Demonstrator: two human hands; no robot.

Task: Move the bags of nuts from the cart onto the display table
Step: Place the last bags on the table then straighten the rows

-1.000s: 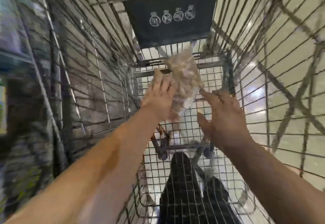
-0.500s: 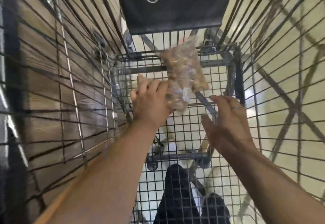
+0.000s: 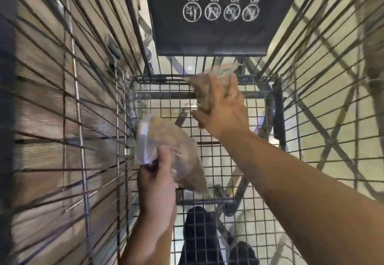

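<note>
I look down into a wire shopping cart (image 3: pixel 224 144). My left hand (image 3: pixel 158 183) grips a clear bag of brown nuts (image 3: pixel 170 150) by its lower edge, lifted above the cart floor near the left wall. My right hand (image 3: pixel 224 110) holds a second clear bag of nuts (image 3: pixel 207 90) at the far end of the basket, fingers curled over it. The display table is out of sight.
Wire cart walls rise close on both sides. A black child-seat flap (image 3: pixel 212 15) with white icons hangs at the far end. A wood-plank panel (image 3: pixel 41 119) stands beyond the left wall. Dark shoes (image 3: pixel 199 233) and pale floor show through the mesh.
My left hand has drawn back toward me with one bag. My right hand, empty and open before, has reached forward and taken hold of a second bag at the far end.
</note>
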